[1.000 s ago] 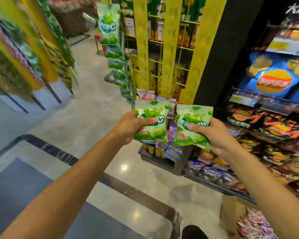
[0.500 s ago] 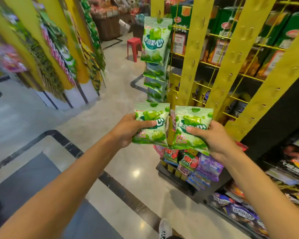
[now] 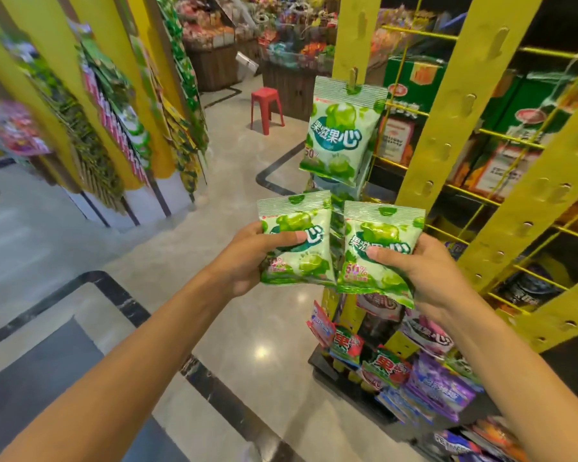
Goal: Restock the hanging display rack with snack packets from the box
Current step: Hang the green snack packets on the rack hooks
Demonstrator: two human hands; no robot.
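Note:
My left hand (image 3: 251, 258) grips a green snack packet (image 3: 297, 241) with the thumb across its front. My right hand (image 3: 427, 271) holds a second green packet (image 3: 377, 248) the same way, side by side with the first. Both packets sit just below a matching green packet (image 3: 342, 131) hanging from a hook on the leftmost yellow strip (image 3: 356, 35) of the display rack. More green packets hang behind and below it, mostly hidden. Two further yellow hanging strips (image 3: 464, 105) with bare hooks stand to the right. The box is out of view.
Red, purple and blue packets (image 3: 424, 378) hang low on the rack. Behind the strips is a yellow wire grid with boxed goods. Another yellow rack (image 3: 90, 111) full of packets stands across the aisle at left. A red stool (image 3: 266, 108) sits further back on the floor.
The view has tilted up and closer to the rack. Both hands have kept their packets and risen toward the hanging green packet; the chip shelves and box have left the view.

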